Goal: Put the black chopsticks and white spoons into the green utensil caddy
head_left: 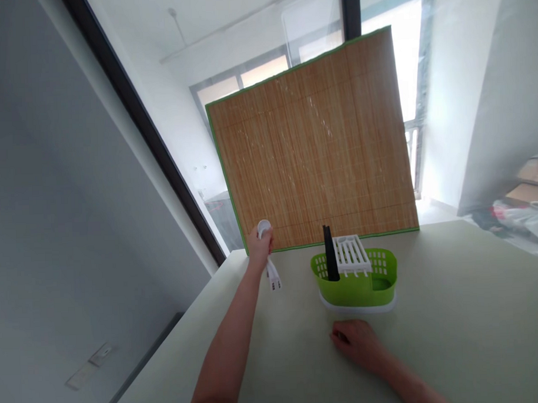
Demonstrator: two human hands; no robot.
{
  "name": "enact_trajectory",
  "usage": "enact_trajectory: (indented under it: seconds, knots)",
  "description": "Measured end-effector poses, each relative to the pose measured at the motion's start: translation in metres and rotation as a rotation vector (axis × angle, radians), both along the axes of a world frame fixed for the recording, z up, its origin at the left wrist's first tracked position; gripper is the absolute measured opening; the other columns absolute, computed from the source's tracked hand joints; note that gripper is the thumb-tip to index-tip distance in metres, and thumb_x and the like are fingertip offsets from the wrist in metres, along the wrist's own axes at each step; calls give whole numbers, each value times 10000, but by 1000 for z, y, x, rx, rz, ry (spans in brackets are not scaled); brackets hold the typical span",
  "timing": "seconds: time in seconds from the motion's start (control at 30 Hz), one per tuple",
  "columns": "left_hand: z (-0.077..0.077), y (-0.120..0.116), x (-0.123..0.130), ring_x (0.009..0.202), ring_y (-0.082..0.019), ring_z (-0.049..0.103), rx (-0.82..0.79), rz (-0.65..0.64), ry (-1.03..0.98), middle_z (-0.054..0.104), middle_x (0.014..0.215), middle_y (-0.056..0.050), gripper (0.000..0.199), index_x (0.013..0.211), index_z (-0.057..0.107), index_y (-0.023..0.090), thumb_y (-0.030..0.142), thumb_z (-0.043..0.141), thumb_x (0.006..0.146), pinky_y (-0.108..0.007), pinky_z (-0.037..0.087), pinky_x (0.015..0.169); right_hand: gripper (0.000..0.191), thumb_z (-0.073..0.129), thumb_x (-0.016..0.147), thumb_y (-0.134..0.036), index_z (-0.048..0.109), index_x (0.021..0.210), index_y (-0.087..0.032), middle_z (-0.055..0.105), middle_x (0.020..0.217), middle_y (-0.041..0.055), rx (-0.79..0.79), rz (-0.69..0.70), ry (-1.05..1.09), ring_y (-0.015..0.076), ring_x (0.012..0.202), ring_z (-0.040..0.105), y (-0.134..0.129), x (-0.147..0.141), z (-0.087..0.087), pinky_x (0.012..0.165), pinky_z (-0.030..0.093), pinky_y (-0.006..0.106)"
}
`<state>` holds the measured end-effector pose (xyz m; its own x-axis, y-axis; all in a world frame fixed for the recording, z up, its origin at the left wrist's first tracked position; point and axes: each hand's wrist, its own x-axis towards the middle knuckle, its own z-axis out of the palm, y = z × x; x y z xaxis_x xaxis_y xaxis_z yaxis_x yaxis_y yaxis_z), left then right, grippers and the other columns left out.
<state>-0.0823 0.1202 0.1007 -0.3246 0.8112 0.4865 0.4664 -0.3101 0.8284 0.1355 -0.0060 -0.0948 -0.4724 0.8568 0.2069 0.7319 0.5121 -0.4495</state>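
My left hand (258,246) is closed around white cutlery above the left part of the table. The round bowl of a white spoon (263,226) sticks out over the fist, and slotted white ends like fork tines (274,279) hang below it. My right hand (357,340) lies on the tabletop as a loose fist, just in front of a green utensil basket (349,293) with a white base. Black chopsticks (330,255) stand upright in the basket's left part. A white slatted rack (352,254) with small hooks sits across its middle.
The pale table (453,312) spreads under everything. Behind the basket, a bamboo mat (313,147) with green edging stands upright against a glass partition. A grey wall (66,220) is at the left. Cardboard boxes (535,180) and plastic bags (523,219) lie beyond the table at right.
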Motion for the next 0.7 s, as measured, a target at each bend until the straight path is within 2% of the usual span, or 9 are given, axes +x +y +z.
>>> enact_trajectory:
  seconds: [0.1, 0.23, 0.37, 0.47, 0.53, 0.7]
  knots:
    - [-23, -10, -54, 487, -103, 529, -288, 151, 297, 572, 666, 10, 295, 904, 512, 186, 462, 439, 826, -206, 394, 458, 193, 454, 854, -270, 613, 757, -221, 670, 729, 1, -4, 7, 4, 140, 668, 571, -1, 0, 0, 574, 256, 239]
    - [-73, -45, -119, 723, -215, 628, -488, 291, 465, 644, 753, -61, 224, 862, 561, 178, 385, 528, 782, -284, 447, 623, 198, 452, 850, -263, 606, 734, -218, 661, 711, 2, -6, 8, 4, 139, 653, 563, 0, -1, -3, 565, 248, 244]
    - [-114, -80, -164, 891, -317, 613, -656, 442, 603, 652, 905, -138, 331, 1019, 537, 174, 426, 492, 808, -389, 446, 721, 221, 443, 859, -277, 592, 706, -218, 647, 681, -1, 2, 1, 9, 134, 626, 550, 0, -2, -6, 554, 238, 251]
    - [-131, -93, -180, 948, -327, 596, -724, 497, 673, 622, 1022, -160, 431, 1157, 464, 174, 460, 435, 837, -410, 444, 749, 212, 451, 854, -282, 589, 705, -219, 644, 677, 0, 3, -5, 6, 136, 625, 547, 1, -2, -7, 554, 237, 251]
    - [-139, -94, -181, 969, -317, 588, -761, 515, 704, 590, 1088, -166, 492, 1229, 407, 172, 477, 416, 842, -397, 448, 752, 205, 457, 847, -274, 583, 696, -218, 639, 666, -2, 1, -6, -4, 134, 611, 540, 1, -2, -8, 550, 232, 251]
    - [-155, -89, -161, 987, -315, 571, -813, 538, 757, 523, 1167, -173, 558, 1274, 388, 179, 507, 421, 825, -387, 445, 757, 242, 433, 870, -294, 574, 691, -214, 644, 674, 3, 23, -7, -8, 136, 621, 548, 2, -1, -9, 548, 221, 254]
